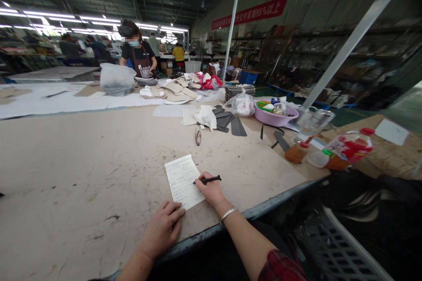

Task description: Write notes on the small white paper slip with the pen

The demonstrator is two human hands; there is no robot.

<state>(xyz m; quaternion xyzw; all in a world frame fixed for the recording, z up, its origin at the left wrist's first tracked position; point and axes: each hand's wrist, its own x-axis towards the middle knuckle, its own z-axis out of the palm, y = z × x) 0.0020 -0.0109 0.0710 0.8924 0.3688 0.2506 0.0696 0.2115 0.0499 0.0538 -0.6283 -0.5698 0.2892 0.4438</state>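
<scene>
My right hand point(209, 189) grips a black pen point(208, 180), its tip resting on a small white sheet of paper point(182, 180) covered with handwriting. The paper lies on the worn beige worktable point(82, 175) near its front edge. My left hand point(163, 228) lies flat on the table, fingers just touching the paper's near corner. A thin bracelet sits on my right wrist.
Eyeglasses point(198, 136) lie beyond the paper. Dark cut pieces point(227, 120), a pink basin point(275, 116), bottles point(343, 149) and a filled plastic bag point(117, 80) stand farther back and right. A person in an apron point(140, 55) works at the table's far end.
</scene>
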